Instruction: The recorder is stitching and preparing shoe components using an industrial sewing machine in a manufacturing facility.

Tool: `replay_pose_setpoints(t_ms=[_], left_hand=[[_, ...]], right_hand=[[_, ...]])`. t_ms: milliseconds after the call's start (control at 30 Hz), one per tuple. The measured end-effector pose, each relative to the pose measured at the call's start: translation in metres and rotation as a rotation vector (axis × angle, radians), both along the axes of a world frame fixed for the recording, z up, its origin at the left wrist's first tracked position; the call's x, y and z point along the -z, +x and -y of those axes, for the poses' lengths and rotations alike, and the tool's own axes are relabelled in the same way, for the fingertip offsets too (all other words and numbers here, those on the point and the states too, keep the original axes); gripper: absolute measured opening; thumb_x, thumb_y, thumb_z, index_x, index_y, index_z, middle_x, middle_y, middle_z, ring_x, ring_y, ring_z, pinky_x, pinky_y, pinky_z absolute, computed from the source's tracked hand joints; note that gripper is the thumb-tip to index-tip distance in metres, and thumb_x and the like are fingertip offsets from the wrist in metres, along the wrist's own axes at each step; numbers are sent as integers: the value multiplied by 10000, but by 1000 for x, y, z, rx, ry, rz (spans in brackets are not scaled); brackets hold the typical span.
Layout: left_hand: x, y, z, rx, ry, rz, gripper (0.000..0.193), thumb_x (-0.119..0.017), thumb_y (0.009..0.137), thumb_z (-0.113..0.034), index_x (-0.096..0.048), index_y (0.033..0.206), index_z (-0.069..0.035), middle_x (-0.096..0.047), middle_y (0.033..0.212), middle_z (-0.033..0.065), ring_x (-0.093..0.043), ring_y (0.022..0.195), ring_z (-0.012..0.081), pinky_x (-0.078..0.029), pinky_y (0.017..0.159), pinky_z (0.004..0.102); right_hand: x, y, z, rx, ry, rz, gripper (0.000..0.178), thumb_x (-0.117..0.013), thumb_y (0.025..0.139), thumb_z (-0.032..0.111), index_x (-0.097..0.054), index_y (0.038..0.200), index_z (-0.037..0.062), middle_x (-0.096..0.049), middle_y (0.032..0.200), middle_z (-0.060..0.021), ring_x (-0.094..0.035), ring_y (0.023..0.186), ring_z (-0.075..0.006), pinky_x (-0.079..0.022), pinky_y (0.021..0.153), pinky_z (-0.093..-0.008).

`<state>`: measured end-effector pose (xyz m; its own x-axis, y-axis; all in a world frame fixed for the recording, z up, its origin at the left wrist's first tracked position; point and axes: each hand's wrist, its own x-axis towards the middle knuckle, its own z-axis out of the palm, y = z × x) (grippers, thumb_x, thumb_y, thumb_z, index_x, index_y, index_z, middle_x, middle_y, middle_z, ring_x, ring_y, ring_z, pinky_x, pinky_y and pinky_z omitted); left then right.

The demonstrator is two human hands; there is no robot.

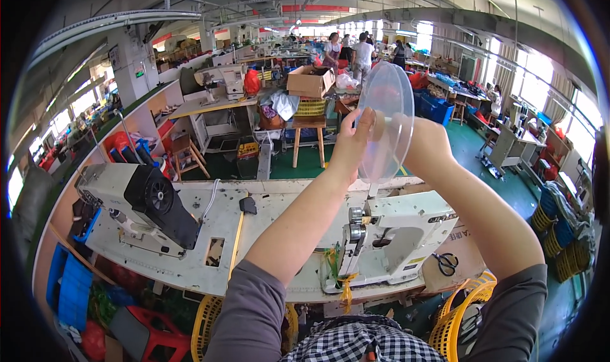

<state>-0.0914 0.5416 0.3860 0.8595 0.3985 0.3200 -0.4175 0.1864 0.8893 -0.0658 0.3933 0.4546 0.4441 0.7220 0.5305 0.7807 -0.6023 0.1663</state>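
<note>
- Tabletop (222, 219): pale, smooth sheet, scuffed and speckled with dark marks, yellow strip running across it.
- Post-bed sewing machine (413, 213): off-white painted metal, boxy arm, shiny round metal discs on its head end, orange-yellow strip hanging at the base. Second sewing machine (121, 187) to the left: off-white body, black motor end.
- Scissors (447, 264) with black loop handles lie right of the near machine. Yellow basket (443, 336) below: slotted plastic.
- Translucent plastic reel (389, 136): thin, round, glossy, seen nearly edge-on as a tall oval; rim looks doubled. Small brown roll (377, 126) shows at its hub. It's raised above the near machine, just over a short upright on top.
- Left hand (351, 140): holding the reel from its left side, thumb up by the hub.
- Right hand (429, 143): curled at the reel's right side; fingertips hidden, can't tell its grip.
- Both forearms reach forward and up, converging at the reel.
</note>
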Motion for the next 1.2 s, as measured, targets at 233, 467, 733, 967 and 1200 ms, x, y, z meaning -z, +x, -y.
replay_pose_setpoints(t_ms=[233,467,733,967,1200], left_hand=[[6,10,-2,191,-181,-44,841,-598,736,-669,-419,1278,-52,-517,1179,94,-499,1064,202,-403,891,360],[21,22,-22,233,-231,-5,684,-651,688,-669,-514,1116,-154,-541,945,-8,-498,922,130,-414,765,336],[14,12,-24,374,-107,58,901,-717,639,-608,-340,1317,-149,-480,1207,31,-441,1156,192,-372,934,475],[11,-4,-39,253,-125,211,717,-738,666,-539,-440,1222,-197,-489,1018,-22,-514,960,134,-469,780,386],[89,-64,-73,305,-278,313,680,-587,870,-309,-224,1437,-214,-595,1041,48,-592,866,159,-491,716,362]], right_hand=[[8,9,10,-42,213,32,161,-606,815,219,-571,877,74,-621,764,-85,-625,725,-255,-484,641,-365],[22,11,20,-271,672,-526,314,-638,825,211,-527,1065,40,-605,771,-82,-592,677,-203,-472,644,-337],[62,-32,23,-718,805,-543,519,-609,860,191,-406,1323,71,-590,1087,-145,-600,963,-258,-482,793,-337],[77,-56,1,-702,740,-367,607,-573,816,32,-323,1370,35,-486,1281,-187,-563,1069,-321,-526,788,-377],[113,-80,-5,-896,482,-322,705,-718,741,197,-377,1347,80,-399,1360,-169,-421,1213,-363,-427,945,-426]])
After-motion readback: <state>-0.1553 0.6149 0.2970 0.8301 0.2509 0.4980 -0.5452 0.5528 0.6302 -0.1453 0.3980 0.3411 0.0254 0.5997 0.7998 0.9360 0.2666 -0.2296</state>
